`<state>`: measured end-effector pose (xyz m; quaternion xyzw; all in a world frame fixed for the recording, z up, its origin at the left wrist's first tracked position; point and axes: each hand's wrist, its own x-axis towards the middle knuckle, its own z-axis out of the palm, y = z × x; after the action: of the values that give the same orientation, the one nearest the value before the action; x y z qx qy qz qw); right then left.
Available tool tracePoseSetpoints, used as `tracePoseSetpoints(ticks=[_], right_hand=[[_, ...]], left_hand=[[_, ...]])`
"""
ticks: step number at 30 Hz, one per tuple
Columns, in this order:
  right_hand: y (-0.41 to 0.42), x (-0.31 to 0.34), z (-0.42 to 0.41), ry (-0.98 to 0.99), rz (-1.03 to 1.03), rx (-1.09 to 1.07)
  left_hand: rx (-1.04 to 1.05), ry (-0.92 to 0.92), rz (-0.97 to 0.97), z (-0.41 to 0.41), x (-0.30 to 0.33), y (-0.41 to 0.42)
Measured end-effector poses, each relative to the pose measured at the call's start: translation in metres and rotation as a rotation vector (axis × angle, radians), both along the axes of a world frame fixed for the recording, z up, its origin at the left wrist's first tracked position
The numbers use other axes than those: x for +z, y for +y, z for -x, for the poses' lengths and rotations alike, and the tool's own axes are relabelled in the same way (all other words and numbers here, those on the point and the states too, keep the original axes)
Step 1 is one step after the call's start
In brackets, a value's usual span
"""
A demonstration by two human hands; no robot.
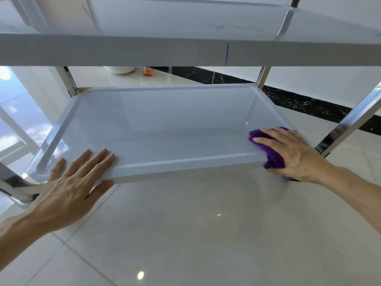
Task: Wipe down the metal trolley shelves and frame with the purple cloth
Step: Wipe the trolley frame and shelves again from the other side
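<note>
Right hand (pixel 292 153): fingers pressing the purple cloth (pixel 272 159) on the lower shelf (pixel 165 129) corner.
Left hand (pixel 70 182): fingers straight, flat on shelf edge.
Writing: none readable.

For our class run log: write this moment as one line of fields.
left hand: braces lower shelf front edge | right hand: presses purple cloth on near-right corner | upper shelf: untouched

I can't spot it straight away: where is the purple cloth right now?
In the head view, the purple cloth is at the near right corner of the lower shelf, draped over its front edge under the right hand.
</note>
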<state>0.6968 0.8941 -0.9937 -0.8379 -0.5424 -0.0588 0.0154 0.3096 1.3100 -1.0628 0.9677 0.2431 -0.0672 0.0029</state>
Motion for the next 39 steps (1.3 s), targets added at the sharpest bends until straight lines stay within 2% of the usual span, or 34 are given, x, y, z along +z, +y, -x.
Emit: tracePoseSetpoints(ticks=[5,9,15,18,20,22,25,27,33,39], right_hand=[[-0.017,-0.002,-0.003,0.047,-0.003,-0.129],[0.008,-0.003,0.020,0.075,-0.042,-0.108],[0.091,-0.009,0.095,-0.065,-0.092,0.052],[0.134,-0.011,0.132,-0.096,-0.044,0.124],[0.148,-0.011,0.145,-0.034,-0.027,0.181],[0.146,-0.001,0.151,0.156,-0.117,0.245],[0.128,0.029,0.165,0.569,-0.463,0.165],[0.115,0.055,0.174,0.675,-0.593,0.067],[0.092,0.130,0.210,0.632,-0.831,0.173],[0.080,0.206,0.226,0.455,-1.015,0.279]], left_hand=[[0.005,-0.087,-0.064,0.003,0.017,-0.017],[0.035,-0.191,0.063,-0.008,0.051,-0.051],[0.052,-0.103,-0.017,-0.021,0.063,-0.073],[0.066,-0.054,0.001,-0.020,0.063,-0.070],[0.068,-0.041,0.023,-0.019,0.068,-0.069],[0.019,-0.063,0.006,-0.016,0.079,-0.073],[-0.208,-0.291,-0.068,-0.007,0.101,-0.093],[-0.341,-0.472,-0.100,-0.005,0.119,-0.111],[-0.493,-0.815,-0.165,-0.012,0.205,-0.150],[-0.498,-1.014,-0.250,-0.002,0.302,-0.163]])
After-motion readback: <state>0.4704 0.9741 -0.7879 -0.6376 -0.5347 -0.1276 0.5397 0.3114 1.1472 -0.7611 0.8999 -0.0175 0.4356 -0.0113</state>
